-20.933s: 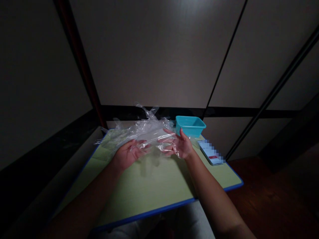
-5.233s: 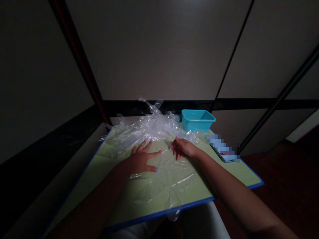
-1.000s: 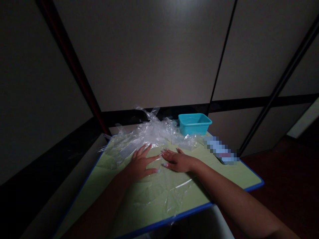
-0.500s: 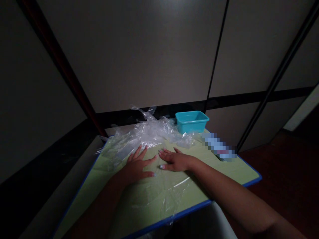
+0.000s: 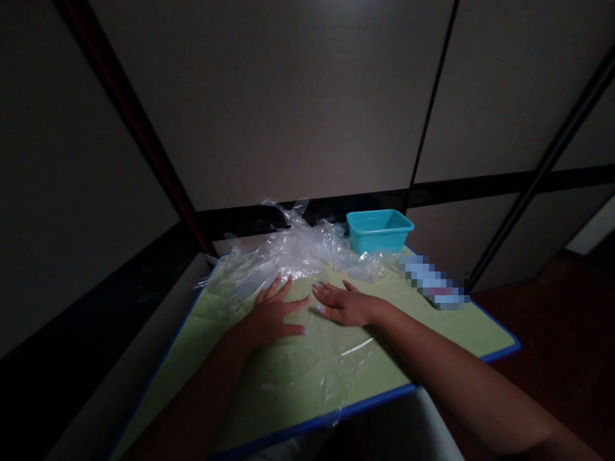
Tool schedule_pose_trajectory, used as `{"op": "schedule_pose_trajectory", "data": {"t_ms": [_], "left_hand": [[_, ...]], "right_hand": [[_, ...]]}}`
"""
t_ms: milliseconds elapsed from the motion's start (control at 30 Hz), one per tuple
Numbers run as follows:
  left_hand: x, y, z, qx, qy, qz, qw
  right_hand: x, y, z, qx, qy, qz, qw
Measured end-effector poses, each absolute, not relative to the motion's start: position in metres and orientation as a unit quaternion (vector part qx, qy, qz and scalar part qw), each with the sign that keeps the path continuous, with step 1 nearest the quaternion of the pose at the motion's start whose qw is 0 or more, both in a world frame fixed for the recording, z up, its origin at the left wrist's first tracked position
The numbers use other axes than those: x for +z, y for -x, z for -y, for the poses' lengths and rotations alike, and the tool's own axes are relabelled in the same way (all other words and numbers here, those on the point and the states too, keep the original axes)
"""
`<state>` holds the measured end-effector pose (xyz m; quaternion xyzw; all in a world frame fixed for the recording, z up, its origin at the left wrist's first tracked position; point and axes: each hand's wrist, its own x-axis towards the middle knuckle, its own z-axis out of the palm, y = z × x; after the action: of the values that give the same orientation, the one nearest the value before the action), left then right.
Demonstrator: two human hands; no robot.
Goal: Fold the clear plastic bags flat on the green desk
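My left hand (image 5: pixel 275 314) lies flat with its fingers spread, palm down. Close beside it, my right hand (image 5: pixel 346 304) also rests palm down with fingers stretched out. Under and in front of both hands a clear disposable plastic glove (image 5: pixel 331 378) is laid out, and its near end reaches the table's front edge. Just beyond my fingertips is a crumpled heap of clear thin plastic gloves (image 5: pixel 302 246), with finger shapes sticking up at the back. Neither hand grips anything.
The table (image 5: pixel 461 333) has a light green top with a blue edge. A turquoise plastic basin (image 5: pixel 379 238) stands at the back right. Nearer the right edge lies a blurred-out flat item (image 5: pixel 435 283). Cabinet panels (image 5: pixel 307 115) rise right behind the table.
The whole view has shifted, so everything sits slightly farther right in the picture. Both hands stay flat in almost the same place on the table.
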<state>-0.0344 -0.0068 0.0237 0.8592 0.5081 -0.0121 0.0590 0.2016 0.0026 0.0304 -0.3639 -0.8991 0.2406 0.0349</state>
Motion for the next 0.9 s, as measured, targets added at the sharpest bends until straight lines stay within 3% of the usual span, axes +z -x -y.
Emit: {"op": "schedule_pose_trajectory", "data": {"t_ms": [667, 900], "left_hand": [[0.018, 0.037, 0.003, -0.010, -0.857, -0.511, 0.064], [0.020, 0.028, 0.004, 0.128, -0.876, -0.464, -0.005]], "right_hand": [[0.039, -0.206, -0.002, 0.205, 0.378, 0.902, 0.051], [0.034, -0.212, -0.010, 0.168, 0.395, 0.892, 0.142]]}}
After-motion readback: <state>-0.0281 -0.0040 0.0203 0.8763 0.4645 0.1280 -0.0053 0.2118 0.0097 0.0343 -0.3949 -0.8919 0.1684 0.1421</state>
